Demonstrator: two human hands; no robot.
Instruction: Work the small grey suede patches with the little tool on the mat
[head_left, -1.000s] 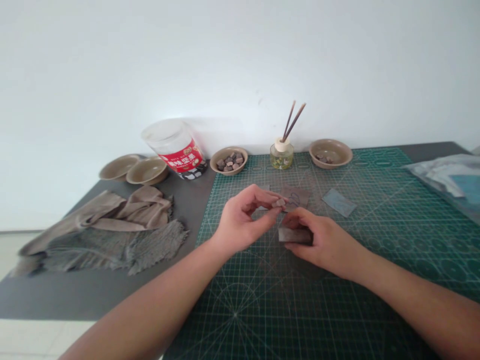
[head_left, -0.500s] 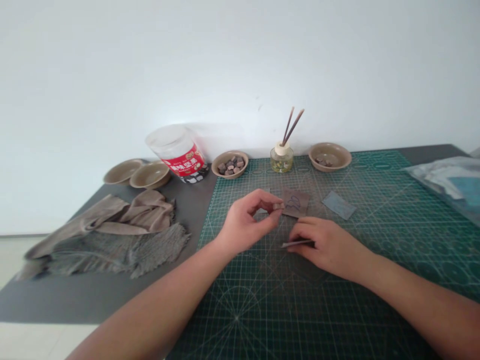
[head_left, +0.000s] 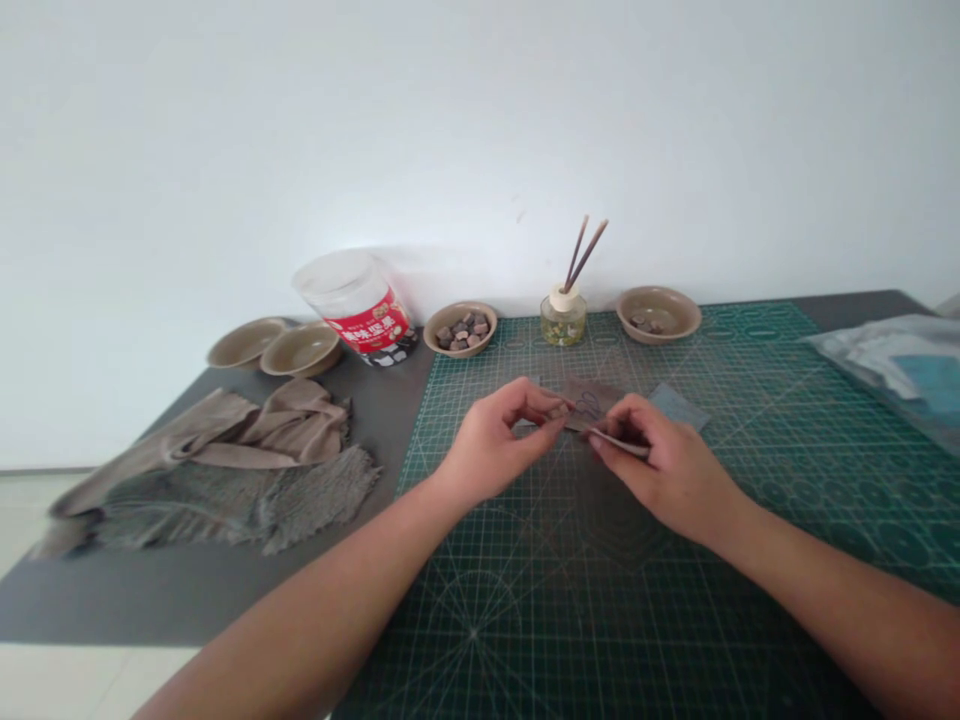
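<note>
Between the thumb and fingers of my left hand [head_left: 495, 440] is a small brownish stone [head_left: 556, 411], mostly covered by the fingertips. My right hand [head_left: 667, 465] pinches a thin, bent piece of sandpaper [head_left: 622, 446], its edge close to the stone; whether they touch I cannot tell. Behind the fingers, a brown square sheet [head_left: 592, 390] with handwriting lies on the green cutting mat [head_left: 525, 600], partly hidden. A grey-blue sheet [head_left: 681, 404] lies to its right, and another pale piece shows behind my left hand.
Along the wall stand a bowl of stones [head_left: 459, 332], a reed diffuser [head_left: 562, 318], a bowl with a few stones [head_left: 658, 314], a red-labelled plastic jar [head_left: 367, 320] and two more bowls [head_left: 300, 350]. Crumpled cloths [head_left: 225, 460] lie left, a plastic bag [head_left: 892, 355] right.
My right hand has moved up with the sandpaper, from below the stone to right beside it. The left hand has stayed nearly in place, holding the stone.
</note>
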